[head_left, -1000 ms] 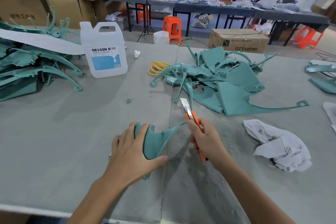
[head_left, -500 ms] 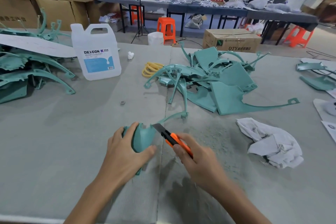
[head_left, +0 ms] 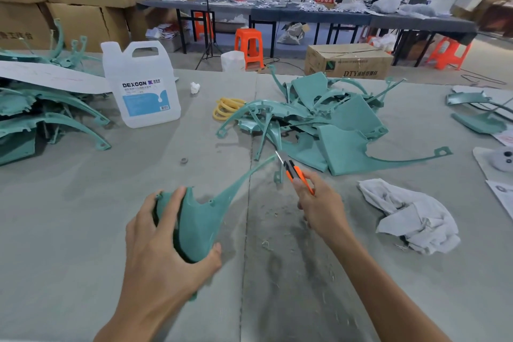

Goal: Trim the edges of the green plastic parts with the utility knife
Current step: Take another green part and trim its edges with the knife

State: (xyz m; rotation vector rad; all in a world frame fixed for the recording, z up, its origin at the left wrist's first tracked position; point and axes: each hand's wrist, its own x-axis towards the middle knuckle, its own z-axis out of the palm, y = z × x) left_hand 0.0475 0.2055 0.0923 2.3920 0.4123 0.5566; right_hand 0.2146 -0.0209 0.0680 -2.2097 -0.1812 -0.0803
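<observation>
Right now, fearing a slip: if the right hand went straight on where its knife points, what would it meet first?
Likely the pile just past the knife tip; the held part ends beside it. Depth unclear.

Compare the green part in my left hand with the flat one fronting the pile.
The held part is gripped by the left hand and tilted up; the pile part lies flat, untouched. The held part's thin arm points at the knife; the pile part's points right. Both are teal.
</observation>
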